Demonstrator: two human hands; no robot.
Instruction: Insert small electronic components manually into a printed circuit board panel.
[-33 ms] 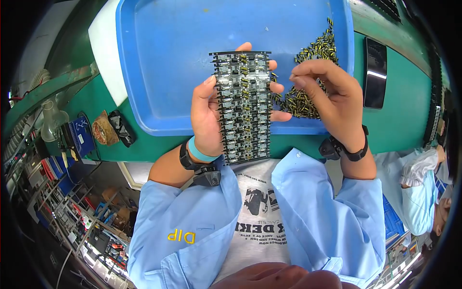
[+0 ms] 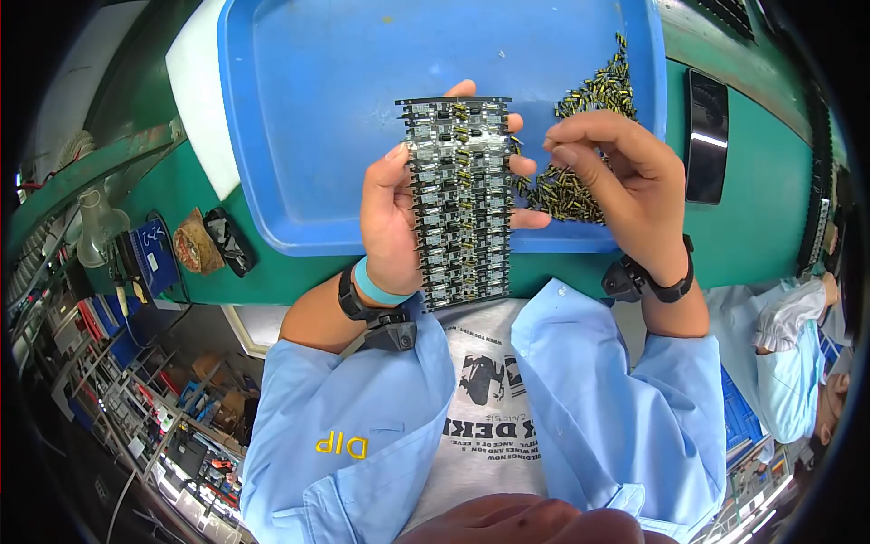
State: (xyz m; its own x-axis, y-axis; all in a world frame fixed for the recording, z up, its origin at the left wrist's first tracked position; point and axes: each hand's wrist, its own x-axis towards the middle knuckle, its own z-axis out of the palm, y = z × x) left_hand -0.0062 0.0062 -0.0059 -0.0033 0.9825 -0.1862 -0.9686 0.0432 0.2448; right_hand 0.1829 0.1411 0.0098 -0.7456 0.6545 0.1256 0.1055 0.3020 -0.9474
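Upright in my left hand (image 2: 388, 222) is a long panel of circuit boards (image 2: 485, 204), its fingers wrapped behind it and showing past its right edge. Rows of small components cover the panel, with black-and-yellow cylinders down its middle. My right hand (image 2: 630, 181) hovers to the right of the panel, thumb and forefinger pinched together. Whatever sits between those fingertips, if anything, is too small to make out. Below and behind this hand lies a heap of small black-and-yellow cylindrical components, apparently capacitors (image 2: 566, 195), in the right part of a blue tray (image 2: 313, 247).
A dark phone (image 2: 706, 136) lies on the green table (image 2: 757, 204) right of the tray. At the left are a white sheet (image 2: 201, 100), a round brown packet (image 2: 197, 243), a black wrapped item (image 2: 228, 240) and a blue notebook (image 2: 154, 257). Another person's sleeve (image 2: 788, 363) shows at far right.
The panel in my left hand has tilted very slightly. My right hand keeps its pinch in nearly the same place.
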